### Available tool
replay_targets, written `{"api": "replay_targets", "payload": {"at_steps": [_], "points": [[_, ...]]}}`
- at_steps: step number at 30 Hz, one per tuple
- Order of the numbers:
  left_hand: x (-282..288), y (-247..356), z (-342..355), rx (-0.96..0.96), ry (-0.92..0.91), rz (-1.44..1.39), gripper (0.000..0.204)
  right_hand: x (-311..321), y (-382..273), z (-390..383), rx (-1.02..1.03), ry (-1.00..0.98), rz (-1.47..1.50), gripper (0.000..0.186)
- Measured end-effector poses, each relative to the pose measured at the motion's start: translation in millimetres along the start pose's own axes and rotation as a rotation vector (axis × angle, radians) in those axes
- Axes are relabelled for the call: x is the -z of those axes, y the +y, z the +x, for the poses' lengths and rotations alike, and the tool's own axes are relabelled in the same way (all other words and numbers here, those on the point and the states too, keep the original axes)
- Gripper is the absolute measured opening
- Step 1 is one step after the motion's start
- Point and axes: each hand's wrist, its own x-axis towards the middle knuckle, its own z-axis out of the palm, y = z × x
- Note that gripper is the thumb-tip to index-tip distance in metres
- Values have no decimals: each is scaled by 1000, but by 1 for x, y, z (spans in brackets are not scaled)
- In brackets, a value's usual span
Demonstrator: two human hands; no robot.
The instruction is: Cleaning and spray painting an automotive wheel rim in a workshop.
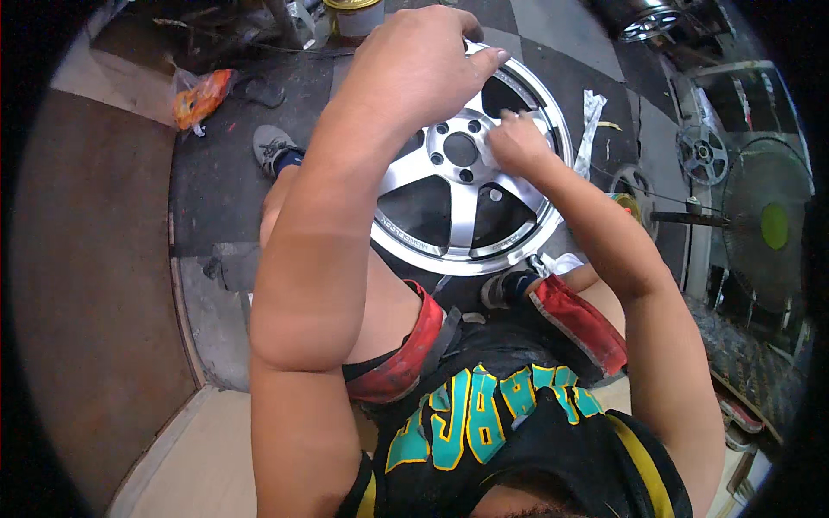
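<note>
A silver alloy wheel with broad spokes and a ring of bolt holes around its centre bore lies in front of my feet, its face toward me. My left hand reaches to the far side of the wheel, its thumb and fingers closed over the outer lip. Near the hub, to the right of the centre bore, my right hand is closed with its fingers curled down against a spoke. A small whitish patch shows at those fingers, too little of it to name. A round pale disc shows in the gap between two lower spokes.
A standing fan is on the right, near another wheel. White crumpled paper lies right of my wheel. At the back are a can and an orange bag. A brown panel borders the left.
</note>
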Motion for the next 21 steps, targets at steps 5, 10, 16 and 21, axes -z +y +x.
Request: {"api": "replay_targets", "payload": {"at_steps": [5, 10, 16, 21], "points": [[2, -5, -4, -31, 36, 41, 44, -15, -27, 41, 154, 157, 93, 24], [32, 13, -9, 153, -103, -119, 46, -24, -20, 17, 26, -7, -35, 27], [44, 22, -8, 147, -48, -79, 46, -3, -48, -5, -82, -302, 253, 26], [48, 16, -18, 103, -76, -105, 44, -15, -38, 9, -161, -145, 795, 33]]}}
